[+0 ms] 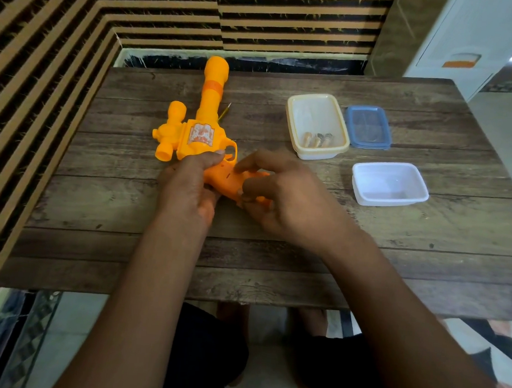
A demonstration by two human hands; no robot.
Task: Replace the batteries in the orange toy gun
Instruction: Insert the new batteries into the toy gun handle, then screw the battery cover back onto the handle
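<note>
Both hands, left [188,185], right [282,196], gripping orange toy gun [203,122] handle between them

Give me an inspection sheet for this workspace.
Surface: wooden table, worn plank finish.
Job's things: orange toy gun lies flat, barrel pointing away; cream tub holds a few small pieces, possibly batteries; thin pointed tool beside the barrel.
Clutter: blue lid right of the cream tub; clear tub nearer, looks empty.
Grippers: left hand and right hand both grip the gun's handle.
Cables: nothing seen.
Surroundings: striped woven covering left and behind; white cabinet far right.
</note>
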